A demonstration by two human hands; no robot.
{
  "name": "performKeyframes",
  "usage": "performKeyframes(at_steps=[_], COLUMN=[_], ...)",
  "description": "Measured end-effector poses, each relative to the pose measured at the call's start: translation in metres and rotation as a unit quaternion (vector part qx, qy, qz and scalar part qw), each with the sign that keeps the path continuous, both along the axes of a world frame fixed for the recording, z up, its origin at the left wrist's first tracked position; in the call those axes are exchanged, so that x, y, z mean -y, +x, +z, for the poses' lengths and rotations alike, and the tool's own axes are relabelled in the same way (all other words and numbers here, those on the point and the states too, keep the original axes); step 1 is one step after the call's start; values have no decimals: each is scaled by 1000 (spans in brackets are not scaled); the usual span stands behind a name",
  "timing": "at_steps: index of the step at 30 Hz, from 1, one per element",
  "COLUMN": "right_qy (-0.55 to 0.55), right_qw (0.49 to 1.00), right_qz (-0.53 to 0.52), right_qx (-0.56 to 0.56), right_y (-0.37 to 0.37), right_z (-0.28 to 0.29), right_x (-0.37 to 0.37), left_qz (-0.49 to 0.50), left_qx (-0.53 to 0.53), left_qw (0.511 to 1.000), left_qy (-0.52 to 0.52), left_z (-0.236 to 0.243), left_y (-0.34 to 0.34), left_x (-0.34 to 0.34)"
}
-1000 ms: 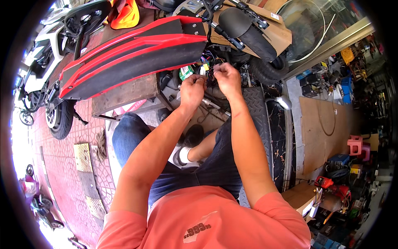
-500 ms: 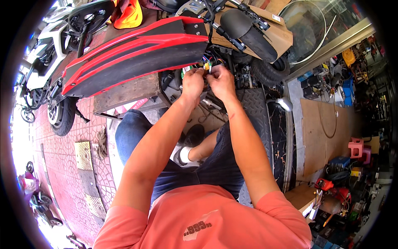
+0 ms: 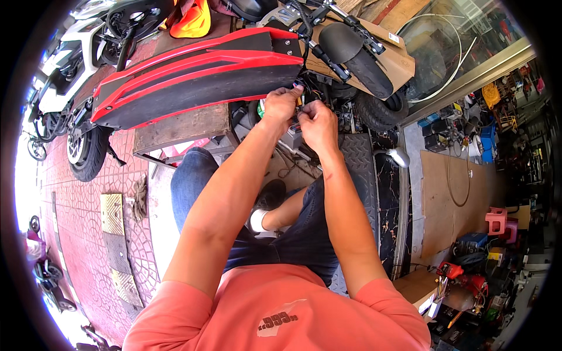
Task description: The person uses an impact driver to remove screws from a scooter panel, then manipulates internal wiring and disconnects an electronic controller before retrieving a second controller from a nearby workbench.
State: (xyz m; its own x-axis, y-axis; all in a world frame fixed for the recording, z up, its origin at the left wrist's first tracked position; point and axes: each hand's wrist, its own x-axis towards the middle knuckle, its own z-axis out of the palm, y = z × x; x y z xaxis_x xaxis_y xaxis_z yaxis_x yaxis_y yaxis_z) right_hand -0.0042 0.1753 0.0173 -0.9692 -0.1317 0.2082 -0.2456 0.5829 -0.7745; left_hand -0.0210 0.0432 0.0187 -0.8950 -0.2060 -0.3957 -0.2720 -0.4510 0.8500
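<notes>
Head cam: L hand [image 3: 281, 107], R hand [image 3: 319, 125] nr wires [image 3: 315, 90]; can't tell either grip

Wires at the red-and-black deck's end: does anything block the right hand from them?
Nothing visible does. The right hand is close by the wires, the left hand to its left; fingertip contact is too small to tell.

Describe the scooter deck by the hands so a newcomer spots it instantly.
Find the brown bench, upper left of centre. The long scooter deck stretches over it, its right end near the left hand. Red trim on black sets it apart from the white motorcycle farther left.
</notes>
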Motion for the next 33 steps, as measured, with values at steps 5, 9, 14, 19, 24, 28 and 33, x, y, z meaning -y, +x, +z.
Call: performKeyframes(at_steps=[5, 9, 14, 19, 24, 28, 33], right_qy=[14, 32, -128, -267, -68, -137, -284], right_qw=[1000, 998, 966, 963, 963, 971, 952], right_qz=[19, 20, 65, 20, 68, 89, -21], right_qx=[21, -56, -217, -39, -254, -172, 108], right_y=[10, 25, 70, 55, 58, 56, 23], right_z=[2, 9, -10, -33, -17, -16, -36], right_x=[10, 18, 2, -32, -13, -15, -13], left_qz=[-53, -25, 18, -27, -38, -88, -77], left_qx=[27, 59, 36, 42, -20, -22, -1], left_qw=[998, 998, 999, 999, 998, 996, 997], left_qy=[-15, 19, -8, -15, -44, 26, 8], left_z=[3, -4, 11, 12, -17, -6, -13], left_y=[-5, -19, -13, 12, 22, 28, 31], left_x=[14, 18, 4, 0, -3, 2, 6])
